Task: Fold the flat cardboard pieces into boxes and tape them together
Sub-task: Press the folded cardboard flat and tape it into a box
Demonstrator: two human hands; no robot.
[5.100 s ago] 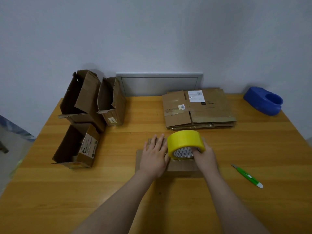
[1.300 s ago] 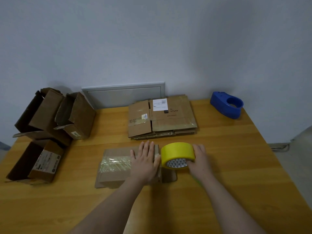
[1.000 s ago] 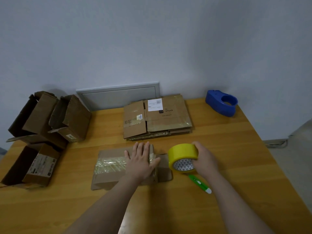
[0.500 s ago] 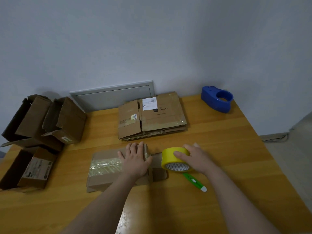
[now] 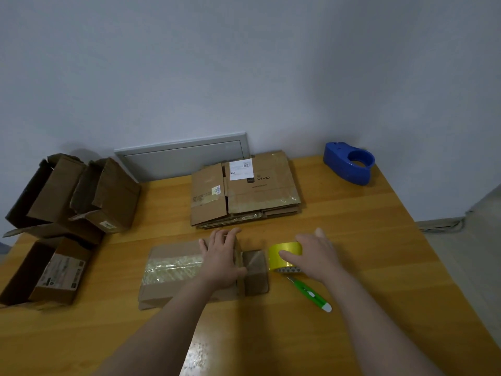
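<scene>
A brown cardboard box [image 5: 173, 267] lies on the wooden table [image 5: 374, 240], with clear glossy tape along its top seam. My left hand [image 5: 221, 257] presses flat on the box's right end, just left of a small end flap [image 5: 256, 270]. The yellow tape roll [image 5: 284, 247] stands on the table right beside that flap. My right hand [image 5: 315, 253] holds the roll, thumb across its near face and fingers over its far side. A stack of flat cardboard pieces [image 5: 244, 191] lies behind the box.
A green utility knife [image 5: 309, 293] lies on the table just in front of the roll. A blue tape dispenser [image 5: 348, 165] sits at the back right corner. Three open folded boxes [image 5: 108, 196] [image 5: 48, 191] [image 5: 51, 270] crowd the left side.
My right hand lowered the tape roll off the box onto the table beside the end flap. The green knife came into sight. My left hand stayed flat on the box.
</scene>
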